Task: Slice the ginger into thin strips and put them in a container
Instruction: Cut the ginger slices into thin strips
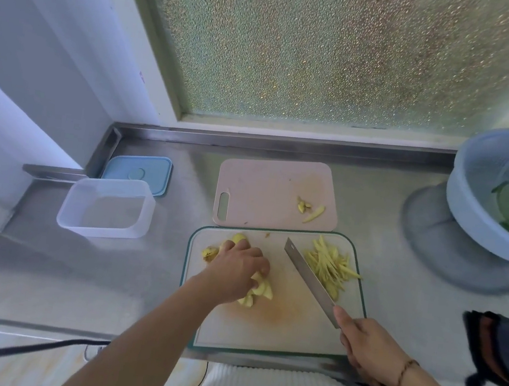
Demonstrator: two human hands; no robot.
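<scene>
Our right hand (368,348) is nearest to us, its fingers wrapped around the handle of the knife (308,278), whose blade lies slanted across the cutting board (277,333) with its flat against the pile of cut strips (332,265). Our left hand (237,271) reaches across the board, its fingers curled down onto the ginger slices (258,292); more uncut ginger (225,247) shows past the knuckles at the board's far left.

We judge the main danger to be the blade meeting our left fingers once cutting resumes, since the slices are slippery, fanned out unevenly and partly hidden under the hand. If the stack slides, we get thick, ragged strips, or a nick. The blade also rests right by the finished pile, so a careless sweep could push strips over the board's right edge onto the tabletop (140,275).

The container (107,207) stands open and holding no ginger, well to the left of the board, its blue lid (138,172) behind it. Carrying strips that far invites spills, we think. A few scraps (309,209) lie on the pink board (263,187) beyond, and they could get mixed in.
</scene>
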